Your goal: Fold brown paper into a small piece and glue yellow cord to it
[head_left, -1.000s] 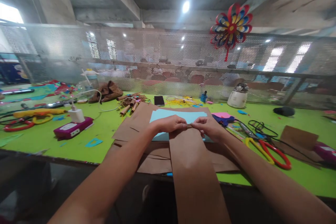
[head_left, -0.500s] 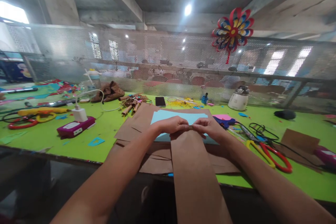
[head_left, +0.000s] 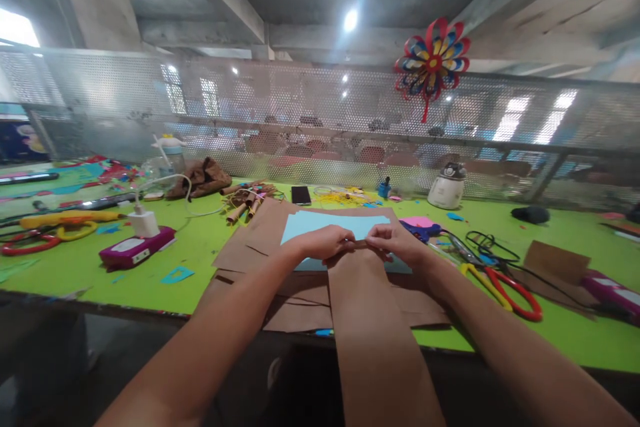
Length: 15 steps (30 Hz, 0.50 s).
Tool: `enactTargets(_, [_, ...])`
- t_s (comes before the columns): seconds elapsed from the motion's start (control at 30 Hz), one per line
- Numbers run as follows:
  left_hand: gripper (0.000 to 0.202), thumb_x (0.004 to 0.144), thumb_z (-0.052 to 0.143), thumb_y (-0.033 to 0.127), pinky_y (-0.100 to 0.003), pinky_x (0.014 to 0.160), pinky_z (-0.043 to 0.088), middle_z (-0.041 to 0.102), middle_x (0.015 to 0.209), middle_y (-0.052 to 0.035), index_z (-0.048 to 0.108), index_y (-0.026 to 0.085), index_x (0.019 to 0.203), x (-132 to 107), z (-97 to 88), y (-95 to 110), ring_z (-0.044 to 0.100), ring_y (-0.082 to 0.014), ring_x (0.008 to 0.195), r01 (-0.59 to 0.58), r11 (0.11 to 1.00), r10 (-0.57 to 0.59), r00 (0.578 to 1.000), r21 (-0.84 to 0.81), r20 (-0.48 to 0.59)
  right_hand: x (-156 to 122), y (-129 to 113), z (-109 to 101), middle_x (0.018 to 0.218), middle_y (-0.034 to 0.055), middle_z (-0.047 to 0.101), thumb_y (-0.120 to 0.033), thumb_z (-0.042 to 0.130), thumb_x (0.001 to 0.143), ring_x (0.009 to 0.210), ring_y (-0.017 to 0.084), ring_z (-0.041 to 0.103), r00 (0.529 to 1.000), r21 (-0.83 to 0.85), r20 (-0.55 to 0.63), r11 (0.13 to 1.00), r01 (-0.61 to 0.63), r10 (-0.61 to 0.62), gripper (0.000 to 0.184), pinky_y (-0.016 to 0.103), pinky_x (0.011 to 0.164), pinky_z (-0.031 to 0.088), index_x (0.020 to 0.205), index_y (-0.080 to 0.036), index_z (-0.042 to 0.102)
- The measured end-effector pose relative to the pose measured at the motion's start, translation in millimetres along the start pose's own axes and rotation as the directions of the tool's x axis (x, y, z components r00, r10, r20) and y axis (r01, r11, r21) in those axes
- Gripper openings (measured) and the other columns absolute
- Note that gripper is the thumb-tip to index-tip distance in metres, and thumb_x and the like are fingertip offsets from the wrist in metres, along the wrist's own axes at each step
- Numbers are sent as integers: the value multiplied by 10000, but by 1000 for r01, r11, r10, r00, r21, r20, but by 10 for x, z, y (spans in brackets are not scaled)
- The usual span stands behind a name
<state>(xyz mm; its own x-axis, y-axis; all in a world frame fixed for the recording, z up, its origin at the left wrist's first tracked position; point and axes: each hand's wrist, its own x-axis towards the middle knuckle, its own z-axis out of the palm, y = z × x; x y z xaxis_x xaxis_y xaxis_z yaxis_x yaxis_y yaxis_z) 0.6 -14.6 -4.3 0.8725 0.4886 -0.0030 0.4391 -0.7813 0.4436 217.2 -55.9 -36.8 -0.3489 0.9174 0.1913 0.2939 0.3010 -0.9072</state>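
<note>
A long strip of brown paper (head_left: 375, 320) runs from the table down over its front edge towards me. Its far end is rolled or folded over, and both hands pinch it there. My left hand (head_left: 331, 241) is closed on the left side of that end, my right hand (head_left: 393, 240) on the right side, fingertips a small gap apart. Beneath the hands lie light blue paper sheets (head_left: 305, 221) on a stack of brown paper (head_left: 235, 250). How tightly the end is rolled is partly hidden by the fingers.
Scissors with red and yellow handles (head_left: 515, 293) lie right, near a blue glue gun (head_left: 423, 231). Left are a purple power strip (head_left: 137, 248) and more scissors (head_left: 30, 241). Behind are rolled brown paper tubes (head_left: 245, 203), a phone (head_left: 301, 195) and a white bottle (head_left: 447, 188).
The view has shifted slightly, so the table things appear a little further left. Both hands keep their pinch on the strip's end, with little change in the fingers.
</note>
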Motion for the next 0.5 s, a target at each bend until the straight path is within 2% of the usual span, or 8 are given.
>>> enactTargets(0.1, [288,874,353,350,-198,488,321,445,416,55,558,149,841,1,9,30,430,-95,395,-2,1000,2,1000,-21,-8,4,-50,15,655,8,598,-418,586,753,529,87,499,997,-124,24,990,69,-67,291,220,503,377,825,-139,626])
enactTargets(0.13, [290,873,356,352,-199,489,319,455,430,51,561,148,847,3,8,36,429,-95,402,-3,1000,3,1000,-20,-13,5,-66,26,663,12,601,-415,586,753,547,92,502,997,-162,12,984,81,-80,290,222,513,378,828,-140,640])
enactTargets(0.2, [292,867,369,359,-203,503,321,504,498,34,571,148,860,5,-3,38,439,-94,434,-16,1000,16,999,5,-34,2,-96,47,557,-8,561,-424,571,761,490,88,468,997,-196,-2,978,72,-74,296,222,479,352,782,-139,649])
enactTargets(0.33, [300,869,370,365,-210,544,335,584,630,-2,577,148,857,-8,-33,15,468,-92,491,-42,999,43,999,24,-29,-17,-115,39,405,-46,452,-449,552,768,362,66,380,1000,-150,3,988,29,-29,332,222,412,301,647,-144,606])
enactTargets(0.5, [271,876,344,332,-205,513,328,552,563,17,537,153,808,-15,-38,-13,474,-92,469,26,999,-26,1000,-27,8,-10,-19,-48,412,-56,434,-466,594,723,335,58,361,998,-71,-68,997,-23,18,329,211,364,283,634,-148,585])
